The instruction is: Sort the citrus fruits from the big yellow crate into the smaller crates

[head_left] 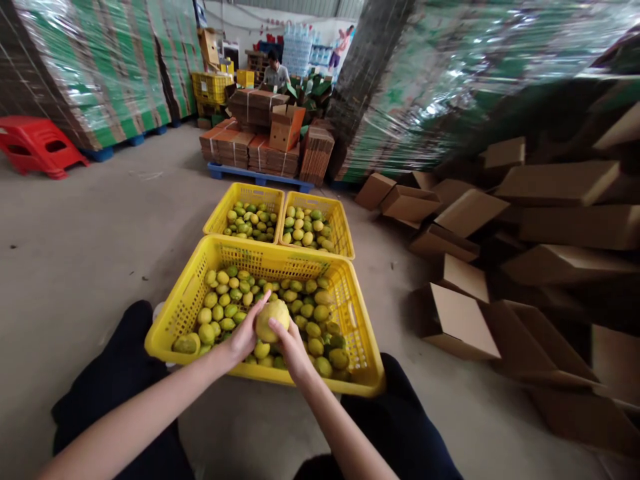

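Above the nearest yellow crate, we clasp 1 yellow fruit between our left hand and right hand (2 further crates stand just beyond).

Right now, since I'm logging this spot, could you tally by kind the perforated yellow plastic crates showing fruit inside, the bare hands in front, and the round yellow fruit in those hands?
Perforated yellow plastic crates showing yellow-green fruit: 3
Left hand and right hand, both bare: 2
Held round yellow fruit: 1
Total: 6
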{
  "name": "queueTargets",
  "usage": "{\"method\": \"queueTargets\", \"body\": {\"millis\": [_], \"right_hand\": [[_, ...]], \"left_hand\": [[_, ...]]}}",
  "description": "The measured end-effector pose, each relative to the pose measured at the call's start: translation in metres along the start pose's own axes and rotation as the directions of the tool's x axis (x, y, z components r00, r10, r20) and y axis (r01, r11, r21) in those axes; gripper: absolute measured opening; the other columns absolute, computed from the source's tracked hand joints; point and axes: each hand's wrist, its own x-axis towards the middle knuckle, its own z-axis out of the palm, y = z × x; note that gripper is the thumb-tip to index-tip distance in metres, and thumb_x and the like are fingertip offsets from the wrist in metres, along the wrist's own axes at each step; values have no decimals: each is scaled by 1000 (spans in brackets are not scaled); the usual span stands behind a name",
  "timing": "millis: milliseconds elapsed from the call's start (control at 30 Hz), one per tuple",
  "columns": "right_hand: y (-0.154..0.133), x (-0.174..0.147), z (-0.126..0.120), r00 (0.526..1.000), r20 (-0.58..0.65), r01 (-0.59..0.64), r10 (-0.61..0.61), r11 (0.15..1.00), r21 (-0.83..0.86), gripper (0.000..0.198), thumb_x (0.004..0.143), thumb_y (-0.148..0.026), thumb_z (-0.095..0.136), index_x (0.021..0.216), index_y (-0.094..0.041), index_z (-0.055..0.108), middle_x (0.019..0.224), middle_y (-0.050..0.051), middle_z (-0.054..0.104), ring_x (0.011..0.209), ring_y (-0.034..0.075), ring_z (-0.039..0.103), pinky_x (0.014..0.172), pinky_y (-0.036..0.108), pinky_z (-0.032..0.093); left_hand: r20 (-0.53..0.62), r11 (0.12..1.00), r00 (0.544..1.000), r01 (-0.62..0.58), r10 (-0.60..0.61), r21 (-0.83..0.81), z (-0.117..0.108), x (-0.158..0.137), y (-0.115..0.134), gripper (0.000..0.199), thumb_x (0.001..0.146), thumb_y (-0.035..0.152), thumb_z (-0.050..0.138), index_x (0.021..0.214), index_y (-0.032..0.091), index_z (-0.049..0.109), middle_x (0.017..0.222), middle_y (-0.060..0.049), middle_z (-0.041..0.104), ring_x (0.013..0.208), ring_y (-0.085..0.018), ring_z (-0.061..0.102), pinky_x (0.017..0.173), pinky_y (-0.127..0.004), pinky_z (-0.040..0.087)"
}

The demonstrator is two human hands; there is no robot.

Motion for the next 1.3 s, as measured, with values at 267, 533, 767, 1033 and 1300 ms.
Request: {"method": "queueTargets", "body": {"millis": [267,533,767,1033,1300], "right_hand": [[-32,-8,3,978,-17,-189,206,925,330,50,56,-52,81,95,-23,68,94,4,73,94,26,64,85,44,54],[-60,-7,-12,975,-208,-87,84,996,-8,47,58,-43,83,97,-24,66,93,3,71,88,24,65,79,37,52],[-58,-9,-12,839,9,404,-544,612,-680,55,56,-14,75,108,-26,65,114,7,62,111,31,58,102,49,44],[-54,-10,-12,801,96,463,-591,510,-725,56,64,-16,72,117,-27,61,117,9,60,112,31,57,103,50,44],[-50,-11,-10,868,2,387,-497,674,-629,56,61,-22,79,110,-26,53,111,6,62,105,27,61,96,45,50]], "left_hand": [[-100,985,988,128,-116,115,-10,4,9,55,60,12,80,113,15,64,101,-7,73,97,-22,66,79,-28,48],[-68,877,932,-307,355,369,2,-5,43,58,55,31,90,107,16,68,108,-8,72,103,-25,65,96,-35,48],[282,575,859,-499,427,649,11,-25,55,56,55,19,90,109,22,74,121,-9,68,120,-30,57,114,-45,34],[389,453,799,-587,459,671,11,-28,61,47,61,20,88,106,25,75,121,-9,67,121,-31,54,116,-48,30],[306,604,870,-489,385,630,3,-26,57,59,60,18,87,116,23,71,127,-10,64,122,-30,55,114,-46,36]]}}
